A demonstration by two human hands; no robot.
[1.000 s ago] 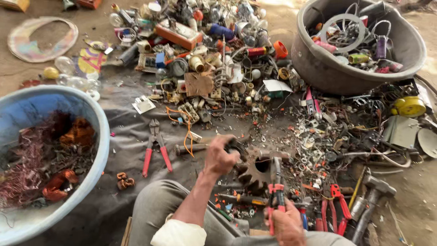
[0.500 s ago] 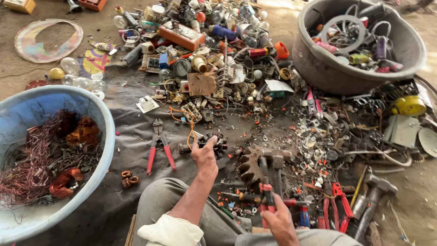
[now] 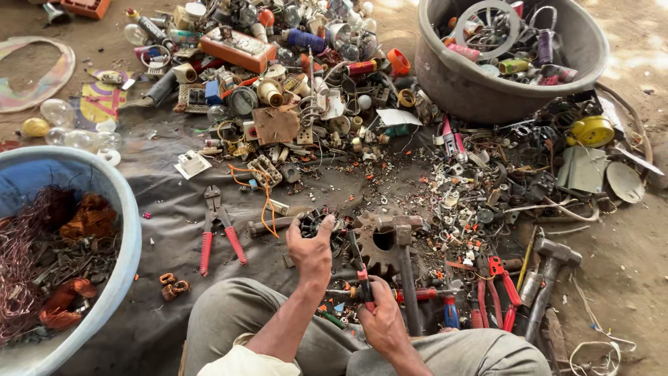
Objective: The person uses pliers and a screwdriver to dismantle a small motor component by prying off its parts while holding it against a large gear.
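My left hand (image 3: 311, 249) grips a small round black part with windings (image 3: 319, 221) just above the grey cloth. My right hand (image 3: 379, 322) is closed around a red-handled tool (image 3: 362, 277) whose dark tip points up toward a rusty gear (image 3: 376, 259). A hammer (image 3: 406, 271) lies across that gear, its head by the gear's top edge. Both hands are in front of my knees, the left one a little farther out.
Red-handled pliers (image 3: 220, 231) lie left of my left hand. A blue basin (image 3: 124, 216) with copper wire stands at the left, a grey tub (image 3: 452, 80) of scrap at the upper right. A dense pile of scrap parts (image 3: 299, 83) covers the far cloth. A second hammer (image 3: 550, 268) and red cutters (image 3: 499, 282) lie right.
My left hand left the rusty gear, reached slightly left and forward, and closed on the round black part. My right hand kept the red-handled tool and shifted little.
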